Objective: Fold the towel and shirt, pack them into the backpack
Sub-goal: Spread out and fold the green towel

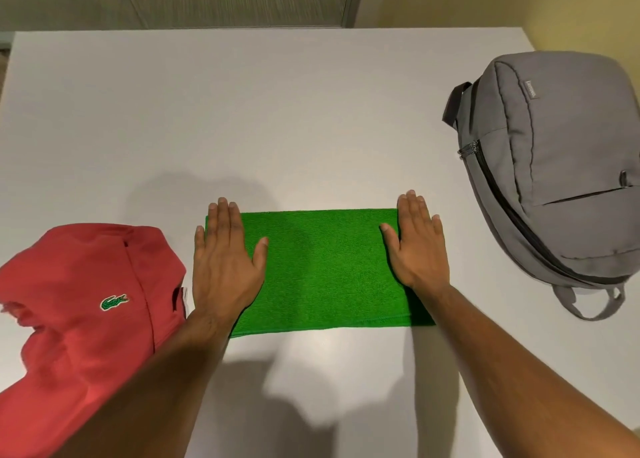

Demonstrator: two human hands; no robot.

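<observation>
A green towel (322, 270) lies flat as a wide rectangle in the middle of the white table (242, 118). My left hand (225, 260) presses flat on its left end, fingers straight. My right hand (417, 246) lies flat on its right end, fingers straight too. A red polo shirt (79, 305) with a small green crocodile logo sits crumpled at the left, close to my left forearm. A grey backpack (561, 177) lies at the right, its dark zipper facing me and looking closed.
The table's far edge meets a wall and a door frame (349, 0). The backpack's grey straps (588, 301) trail toward the near right. Bare tabletop stretches beyond the towel.
</observation>
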